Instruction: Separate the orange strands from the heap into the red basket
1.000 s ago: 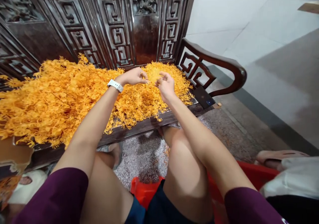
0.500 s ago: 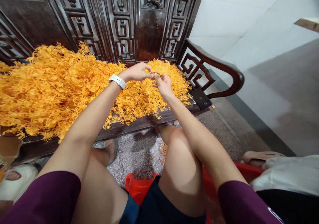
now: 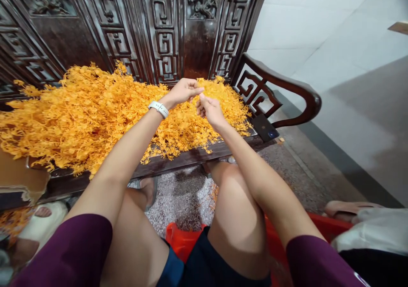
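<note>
A large heap of orange, branching plastic-looking sprigs lies along the seat of a dark wooden bench. Above its right part, my left hand, with a white watch on the wrist, has thumb and index finger pinched together. My right hand is just below and to the right, its fingers curled and thumb against the index finger. The fingertips of both hands almost meet. Whatever sits between them is too small to make out against the orange heap.
A dark phone lies at the bench's right end, beside the curved armrest. Carved panels rise behind the heap. Torn cardboard is at the left. Other people's feet show at both sides, with a red plastic stool below.
The view has shifted slightly left, so the scene sits further right. My fingertips have parted a little; the thin orange strand seen between them before is no longer distinct.
</note>
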Action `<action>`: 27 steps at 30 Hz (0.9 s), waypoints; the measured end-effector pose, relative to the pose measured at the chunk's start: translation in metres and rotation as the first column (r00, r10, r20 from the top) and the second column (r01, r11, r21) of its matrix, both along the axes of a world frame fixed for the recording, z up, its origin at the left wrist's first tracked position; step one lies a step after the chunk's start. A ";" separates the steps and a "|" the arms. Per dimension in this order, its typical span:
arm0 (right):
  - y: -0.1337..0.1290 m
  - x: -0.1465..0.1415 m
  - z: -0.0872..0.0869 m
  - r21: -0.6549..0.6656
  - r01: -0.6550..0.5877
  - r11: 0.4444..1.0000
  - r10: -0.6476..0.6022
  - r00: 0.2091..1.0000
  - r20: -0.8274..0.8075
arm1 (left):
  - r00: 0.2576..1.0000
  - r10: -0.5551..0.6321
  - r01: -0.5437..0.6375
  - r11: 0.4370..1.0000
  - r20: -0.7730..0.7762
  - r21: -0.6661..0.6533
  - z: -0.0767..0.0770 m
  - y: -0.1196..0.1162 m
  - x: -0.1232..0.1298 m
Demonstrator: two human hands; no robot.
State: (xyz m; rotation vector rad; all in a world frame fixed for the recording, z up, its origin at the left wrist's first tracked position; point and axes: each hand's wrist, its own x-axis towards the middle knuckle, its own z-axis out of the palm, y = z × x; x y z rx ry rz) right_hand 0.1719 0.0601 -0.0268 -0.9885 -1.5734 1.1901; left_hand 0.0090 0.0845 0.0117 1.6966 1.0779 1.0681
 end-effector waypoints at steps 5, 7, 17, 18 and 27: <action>-0.027 -0.016 0.019 0.259 -0.083 0.962 0.014 0.966 0.259 | 0.938 0.335 -0.344 0.932 0.091 0.114 -0.012 0.022 -0.004; -0.057 -0.026 0.025 0.151 -0.522 0.839 0.432 0.810 0.398 | 0.833 0.538 -0.553 0.823 0.131 0.132 -0.019 0.034 -0.018; -0.065 -0.013 0.049 -0.206 -0.766 0.608 0.729 0.642 -0.237 | 0.860 0.501 -0.494 0.865 0.099 -0.085 -0.023 0.037 -0.071; -0.050 -0.008 0.046 -0.216 -0.594 0.775 0.502 0.786 -0.361 | 0.867 0.488 -0.478 0.872 0.104 -0.106 -0.022 0.036 -0.071; -0.001 0.016 -0.011 -0.487 0.073 0.870 -0.152 0.980 -0.124 | 0.961 0.268 -0.266 0.963 0.073 -0.032 -0.014 0.034 -0.053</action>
